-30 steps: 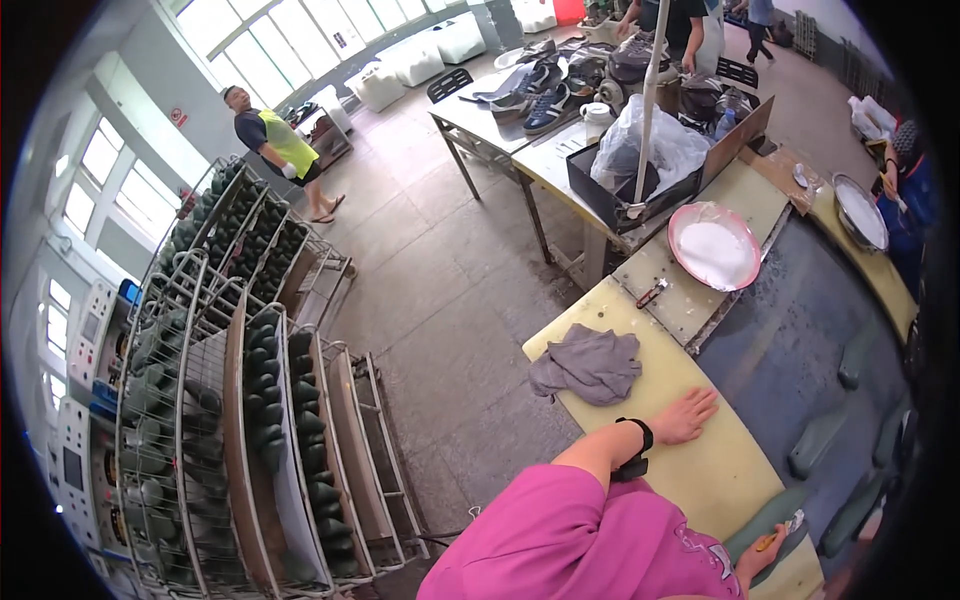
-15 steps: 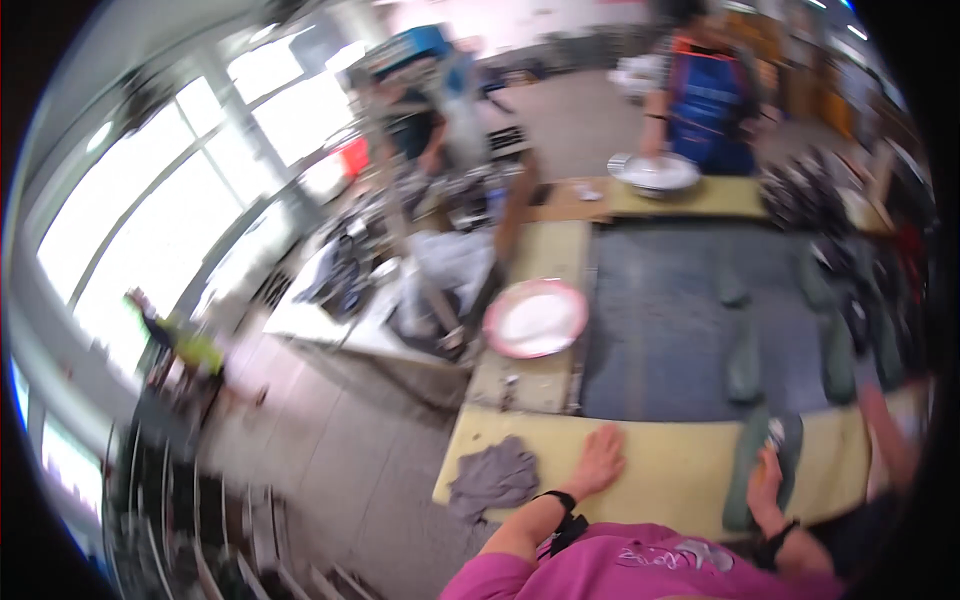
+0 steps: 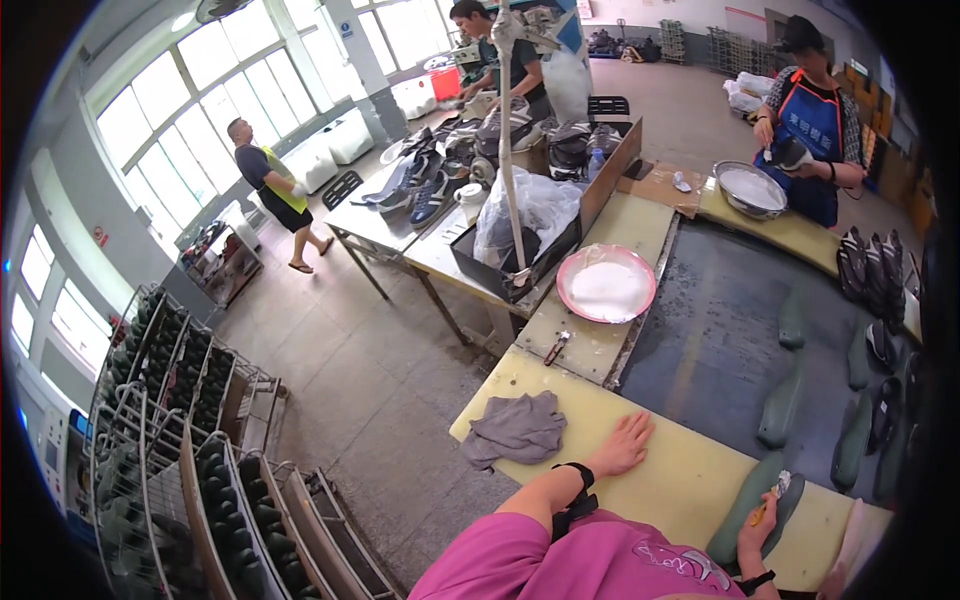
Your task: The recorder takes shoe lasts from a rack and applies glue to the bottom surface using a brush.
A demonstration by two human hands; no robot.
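My left hand [image 3: 622, 445] lies flat on the yellow tabletop [image 3: 690, 450], fingers stretched out, holding nothing. To its left is a crumpled grey cloth [image 3: 518, 428]. My right hand [image 3: 757, 530] is closed round the yellowish handle of a small brush [image 3: 780, 487] whose head is white. Beneath and beside that hand, a long green shoe sole [image 3: 742, 512] rests on the tabletop. A second green piece [image 3: 785, 515] lies along its right side, partly hidden by the hand.
Beyond the tabletop, a dark belt [image 3: 690, 300] carries several green soles and dark shoes. A pink-rimmed basin [image 3: 607, 285] of white paste stands left of it, near another brush [image 3: 557, 348]. A co-worker [image 3: 808, 130] handles a shoe across the belt. Loaded racks [image 3: 225, 490] stand lower left.
The view has swung and sharpened, so the scene sits differently in the picture. My left hand stays flat on the tabletop, and my right still holds the brush by the green sole.
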